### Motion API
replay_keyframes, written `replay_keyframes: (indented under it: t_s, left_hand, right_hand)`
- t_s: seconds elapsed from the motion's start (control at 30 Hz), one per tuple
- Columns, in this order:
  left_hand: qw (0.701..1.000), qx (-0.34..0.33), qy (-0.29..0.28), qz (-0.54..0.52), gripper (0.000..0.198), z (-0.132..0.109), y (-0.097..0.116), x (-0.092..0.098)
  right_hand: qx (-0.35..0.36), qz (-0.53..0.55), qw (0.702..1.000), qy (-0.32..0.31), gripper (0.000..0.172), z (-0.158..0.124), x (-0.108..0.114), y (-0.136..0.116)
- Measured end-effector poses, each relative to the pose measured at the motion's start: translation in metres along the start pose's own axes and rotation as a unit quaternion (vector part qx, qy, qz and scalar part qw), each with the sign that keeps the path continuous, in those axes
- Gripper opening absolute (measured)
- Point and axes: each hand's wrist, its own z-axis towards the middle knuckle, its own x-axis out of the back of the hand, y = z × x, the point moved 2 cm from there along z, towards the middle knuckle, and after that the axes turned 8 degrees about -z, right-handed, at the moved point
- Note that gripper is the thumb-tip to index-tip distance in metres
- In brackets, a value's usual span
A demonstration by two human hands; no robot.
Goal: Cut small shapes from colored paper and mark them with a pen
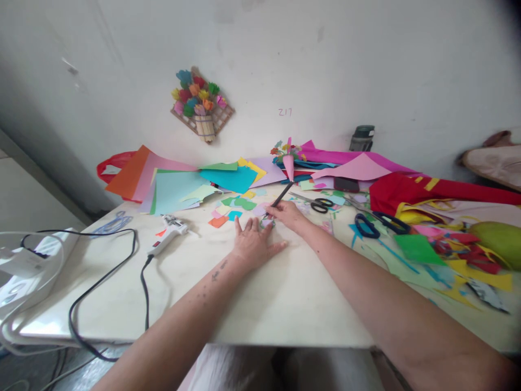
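My right hand [288, 215] is closed around a black pen [282, 194], its tip pointing down at small paper pieces on the table. Beside it, my left hand [253, 243] lies flat with the fingers spread, fingertips touching or very near those pieces. Just beyond my left fingers are green paper cutouts [245, 203], an orange piece [218, 221] and a blue piece [234, 215]. What exactly lies under the pen tip is partly hidden by my fingers. Past the pen stands a pink paper cone [288, 165] with small paper flowers.
A hot glue gun [171, 237] with a black cord lies left, near a white power strip [32, 271]. Black-handled scissors [321, 205] and blue-handled scissors [368, 225] lie right. Coloured paper sheets [179, 190] line the wall; paper scraps [419, 248] and red cloth [391, 195] are at right.
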Motion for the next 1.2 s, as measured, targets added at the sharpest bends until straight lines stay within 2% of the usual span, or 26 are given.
replay_keyframes:
  t_s: [0.27, 0.5, 0.83, 1.2]
  left_hand:
    - [1.0, 0.005, -0.012, 0.002, 0.081, 0.0, 0.001, 0.001]
    - [1.0, 0.008, -0.015, -0.003, 0.08, 0.0, 0.001, 0.002]
    - [1.0, 0.008, -0.011, 0.007, 0.078, 0.0, 0.001, 0.0]
    - [1.0, 0.013, -0.018, 0.009, 0.076, 0.001, 0.002, 0.0]
  right_hand:
    - [-0.048, 0.005, 0.999, -0.02, 0.023, 0.004, 0.012, 0.008]
    - [-0.046, -0.01, 0.999, -0.026, 0.013, 0.006, 0.016, 0.013]
    - [-0.046, -0.027, 0.998, -0.019, 0.015, 0.001, 0.019, 0.005]
    - [-0.041, -0.015, 0.999, -0.001, 0.015, 0.009, 0.011, 0.021]
